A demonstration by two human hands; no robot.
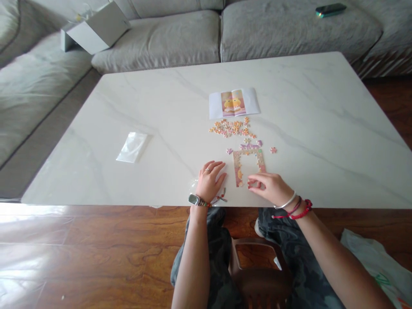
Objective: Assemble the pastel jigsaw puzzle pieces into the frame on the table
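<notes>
A partly joined jigsaw puzzle border (237,165) lies near the table's front edge, its middle bare and its lower side partly covered by my fingers. My right hand (268,186) is over the lower right of it, thumb and forefinger pinched on a small puzzle piece (249,184). Left of the border, my left hand (210,178) rests on the tabletop with fingers stretched out, holding nothing. Beyond the border sit a joined purple strip (250,146), a loose pink piece (273,150) and a heap of orange and pink pieces (230,128).
A folded sheet with a yellow-figure picture (233,103) lies behind the heap on the white marble table (174,128). To the left is a clear plastic bag (132,147). A grey sofa (180,40) stands behind; a brown stool (260,274) is below me.
</notes>
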